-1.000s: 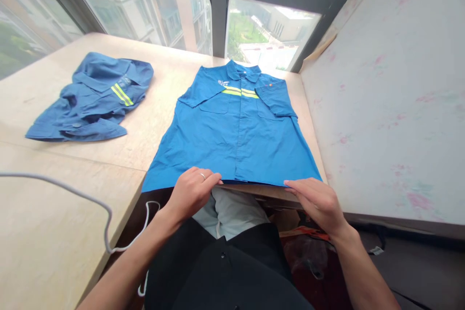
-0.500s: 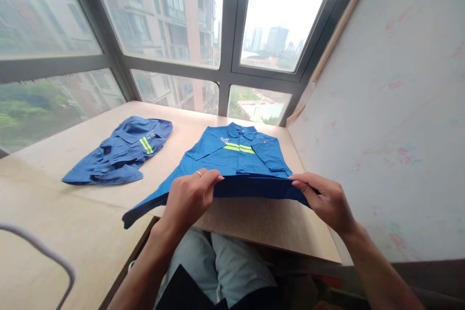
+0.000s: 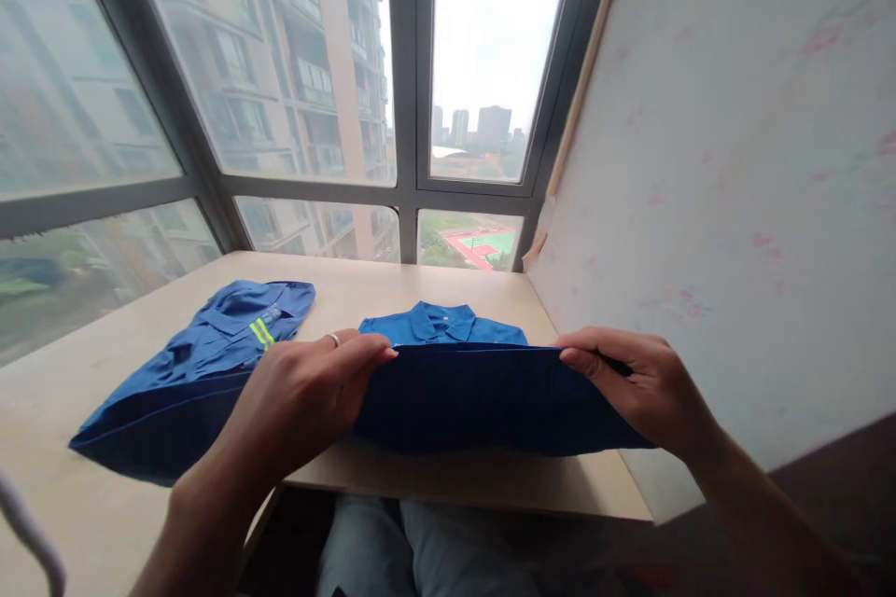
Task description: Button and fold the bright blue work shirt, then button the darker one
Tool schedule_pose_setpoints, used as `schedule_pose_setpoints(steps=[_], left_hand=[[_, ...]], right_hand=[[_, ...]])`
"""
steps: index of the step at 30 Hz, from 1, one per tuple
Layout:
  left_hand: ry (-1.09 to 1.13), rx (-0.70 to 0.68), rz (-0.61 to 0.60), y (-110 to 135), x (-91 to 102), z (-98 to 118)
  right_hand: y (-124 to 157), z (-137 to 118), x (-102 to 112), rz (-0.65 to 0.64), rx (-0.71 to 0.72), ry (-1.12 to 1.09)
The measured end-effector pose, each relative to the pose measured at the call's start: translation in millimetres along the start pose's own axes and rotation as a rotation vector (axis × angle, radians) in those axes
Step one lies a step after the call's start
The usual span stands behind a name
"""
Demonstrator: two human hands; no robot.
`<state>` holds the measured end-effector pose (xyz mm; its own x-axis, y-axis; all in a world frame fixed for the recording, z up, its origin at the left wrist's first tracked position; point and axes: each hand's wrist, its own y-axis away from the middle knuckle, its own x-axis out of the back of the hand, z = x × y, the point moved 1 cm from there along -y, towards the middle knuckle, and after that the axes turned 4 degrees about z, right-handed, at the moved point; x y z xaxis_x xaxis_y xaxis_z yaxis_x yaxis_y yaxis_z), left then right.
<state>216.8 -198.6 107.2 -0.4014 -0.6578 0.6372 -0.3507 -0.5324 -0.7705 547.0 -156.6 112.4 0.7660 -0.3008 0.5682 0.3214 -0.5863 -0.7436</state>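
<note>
A bright blue work shirt (image 3: pixel 483 396) lies on the wooden table (image 3: pixel 455 476) in front of me, its bottom hem lifted and carried toward the collar (image 3: pixel 441 322). My left hand (image 3: pixel 308 392) pinches the hem's left part, a ring on one finger. My right hand (image 3: pixel 630 382) pinches the hem's right corner. The raised cloth hides the shirt's chest and its yellow stripe. Only the collar and shoulders show beyond the fold.
A second blue shirt (image 3: pixel 224 336) with a yellow reflective stripe lies crumpled at the left of the table. A pale wall (image 3: pixel 735 187) stands close on the right. Large windows (image 3: pixel 315 65) run behind the table. A grey cable (image 3: pixel 28 541) crosses the near left corner.
Both hands took hold of the shirt's hem at the table's front edge and raised it up and away toward the collar. The camera tilted up toward the windows.
</note>
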Motion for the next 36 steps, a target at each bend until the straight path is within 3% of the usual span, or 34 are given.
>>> schedule_pose_setpoints(steps=[4, 7, 11, 16, 21, 25, 30, 33, 36], left_hand=[[-0.018, 0.059, -0.098, -19, -26.3, -14], [-0.023, 0.143, -0.263, -37, -72.3, -37], [-0.004, 0.243, -0.548, -48, -136.8, -77], [0.083, 0.316, -0.815, -18, -179.9, -127], [0.286, 0.375, -1.055, 25, -205.1, -170], [0.220, 0.436, -0.968, 29, -212.7, -197], [-0.031, 0.461, -0.822, -4, -215.0, -222], [-0.114, 0.459, -0.784, -17, -234.3, -235], [-0.117, 0.493, -0.835, -8, -266.5, -244]], right_hand=[[-15, 26, -10, -0.038, -0.058, 0.028], [-30, 68, -34, -0.146, -0.155, 0.056], [-38, 135, -77, -0.394, -0.304, 0.073], [-20, 201, -125, -0.582, -0.379, 0.060], [-5, 233, -158, -0.706, -0.374, 0.012], [-22, 248, -165, -0.733, -0.355, -0.084], [-62, 279, -175, -0.722, -0.385, -0.115], [-73, 304, -197, -0.733, -0.410, -0.026], [-63, 326, -227, -0.843, -0.430, 0.063]])
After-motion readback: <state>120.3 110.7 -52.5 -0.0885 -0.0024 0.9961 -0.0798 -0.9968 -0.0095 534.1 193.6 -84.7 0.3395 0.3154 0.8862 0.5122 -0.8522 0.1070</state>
